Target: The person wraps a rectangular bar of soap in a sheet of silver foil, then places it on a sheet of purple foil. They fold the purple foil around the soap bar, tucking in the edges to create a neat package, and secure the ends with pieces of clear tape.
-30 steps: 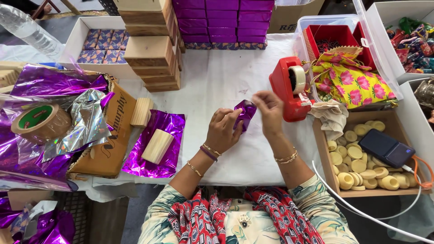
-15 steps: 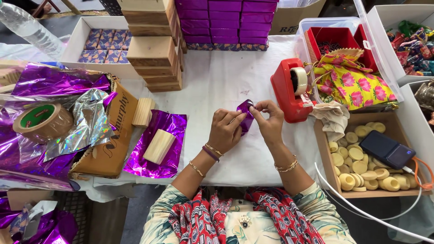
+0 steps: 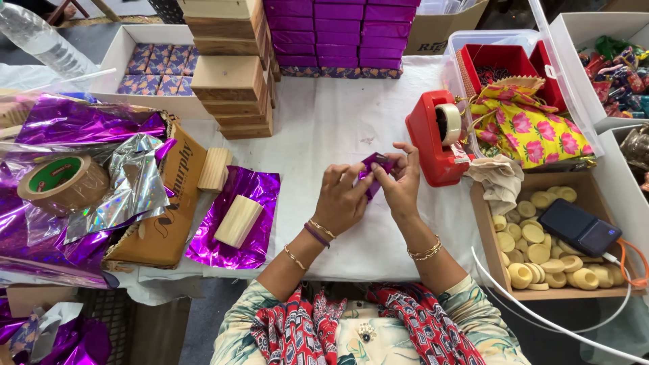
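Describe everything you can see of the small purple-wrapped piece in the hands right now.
The purple-wrapped piece is small and blocky, covered in shiny metallic purple foil that looks creased. It is held above the white table cover, tilted, near the red tape dispenser. The left hand grips it from the left and the right hand pinches its right end. Fingers hide most of it.

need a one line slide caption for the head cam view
Both hands, left hand and right hand, hold a small purple foil-wrapped piece over a white-covered table beside a red tape dispenser.
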